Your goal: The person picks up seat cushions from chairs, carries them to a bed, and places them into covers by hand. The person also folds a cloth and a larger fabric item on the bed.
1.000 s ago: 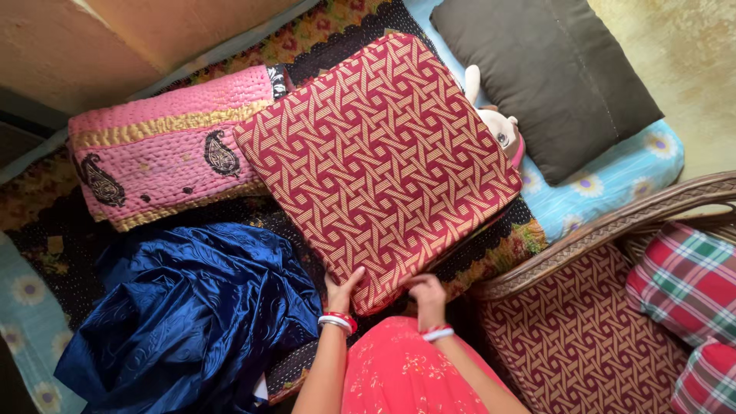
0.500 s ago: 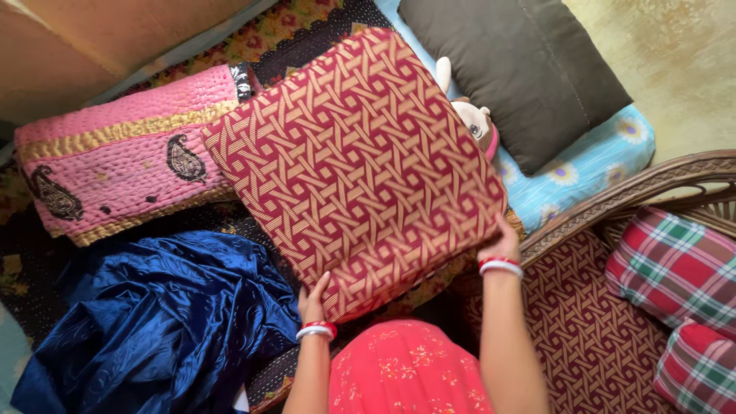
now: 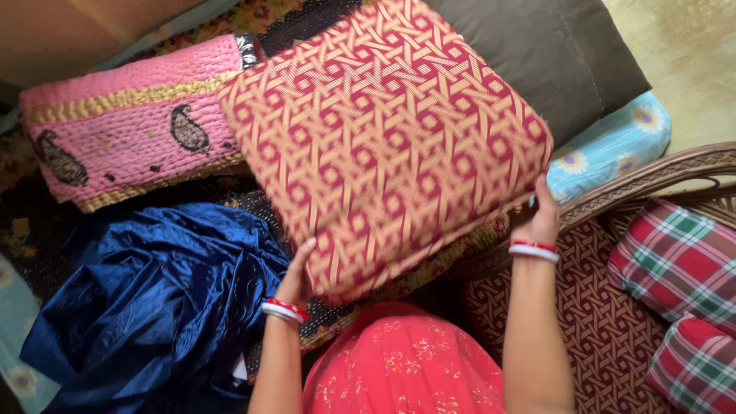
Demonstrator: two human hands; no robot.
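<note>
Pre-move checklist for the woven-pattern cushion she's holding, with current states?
1. Left hand grips the cushion's near corner: ok.
2. Right hand holds its right corner: ok.
3. Red-and-gold cushion is sharp enough to judge tilt: not ok, motion-blurred.
4. Clear of the pink quilt: not ok, its left corner overlaps it.
5. Blue satin cloth is clear of both hands: ok.
6. Cane chair seat is free beside the plaid cushions: ok.
</note>
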